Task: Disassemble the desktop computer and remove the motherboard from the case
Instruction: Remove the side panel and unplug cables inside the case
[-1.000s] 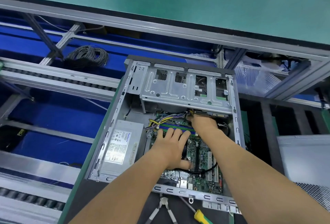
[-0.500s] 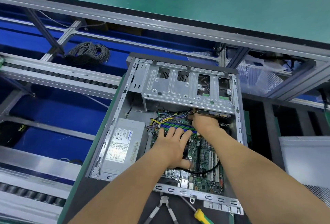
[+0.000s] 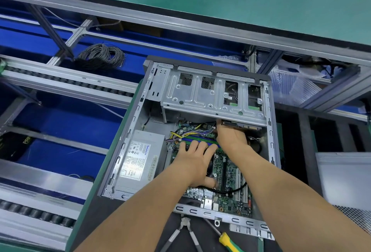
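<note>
The computer case point(image 3: 138, 131) lies open on the dark tabletop point(image 3: 112, 217), with the motherboard point(image 3: 230, 173) seated inside beside the power supply point(image 3: 140, 159). The left hand point(image 3: 195, 163) rests flat on the board, fingers spread and straight. The right hand point(image 3: 230, 137) reaches under the drive cage point(image 3: 200, 99) toward the cable bundle point(image 3: 192, 131); its fingertips are hidden, so its grip cannot be told. Pliers point(image 3: 184, 233) and a screwdriver point(image 3: 226, 239) lie near the case.

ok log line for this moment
left hand flat on motherboard | right hand reaching under drive cage, grip hidden | board in case
</note>
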The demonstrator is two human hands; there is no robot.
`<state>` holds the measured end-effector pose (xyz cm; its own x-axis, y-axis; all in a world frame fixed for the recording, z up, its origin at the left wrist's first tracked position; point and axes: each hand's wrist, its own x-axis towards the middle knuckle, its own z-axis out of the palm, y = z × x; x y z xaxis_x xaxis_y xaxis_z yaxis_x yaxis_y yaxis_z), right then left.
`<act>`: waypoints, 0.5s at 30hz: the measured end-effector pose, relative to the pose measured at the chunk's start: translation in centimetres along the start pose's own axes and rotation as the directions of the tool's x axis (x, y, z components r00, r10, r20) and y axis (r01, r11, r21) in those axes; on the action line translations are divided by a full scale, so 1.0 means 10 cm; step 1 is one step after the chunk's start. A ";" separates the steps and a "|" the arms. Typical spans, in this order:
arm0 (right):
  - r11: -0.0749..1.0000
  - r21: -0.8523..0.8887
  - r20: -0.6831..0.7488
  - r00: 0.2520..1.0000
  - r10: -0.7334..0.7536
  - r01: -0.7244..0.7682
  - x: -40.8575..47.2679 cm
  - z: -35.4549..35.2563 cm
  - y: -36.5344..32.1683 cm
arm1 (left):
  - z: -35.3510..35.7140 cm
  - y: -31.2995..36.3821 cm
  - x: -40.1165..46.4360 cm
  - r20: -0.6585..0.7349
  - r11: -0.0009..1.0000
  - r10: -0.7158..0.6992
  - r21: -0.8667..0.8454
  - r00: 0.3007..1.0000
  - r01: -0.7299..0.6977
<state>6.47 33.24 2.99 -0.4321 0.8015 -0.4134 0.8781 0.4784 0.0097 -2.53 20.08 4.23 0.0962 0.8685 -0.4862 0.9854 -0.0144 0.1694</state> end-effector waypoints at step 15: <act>0.988 0.155 0.175 0.984 -0.006 -0.022 -0.04 -0.16 0.02 | 0.04 -0.02 0.01 -0.019 1.000 0.003 0.007 1.000 -0.002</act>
<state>6.47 33.60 4.58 -0.3946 0.7233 -0.5667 0.9085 0.3994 -0.1228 -2.61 20.01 3.80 0.0960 0.8778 -0.4694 0.9861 -0.0198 0.1648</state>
